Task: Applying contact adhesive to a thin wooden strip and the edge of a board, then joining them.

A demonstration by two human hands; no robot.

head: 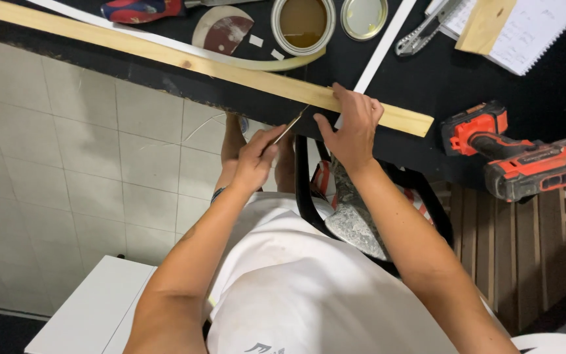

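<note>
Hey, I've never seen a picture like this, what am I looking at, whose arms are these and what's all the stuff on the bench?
There is no machine here. The one picture comes from a camera worn on a person's head, looking down, so the two bare arms are that person's own.

The left hand holds a thin brush, its tip at the edge of a long wooden strip. The right hand rests on the strip, steadying it.

The strip lies along the edge of a black bench. Also on the bench: an open tin of brownish liquid, its lid beside it, a white strip, a utility knife, a notebook and a red and black drill.

Below the bench you see a tiled floor and the person's white shirt.
</note>
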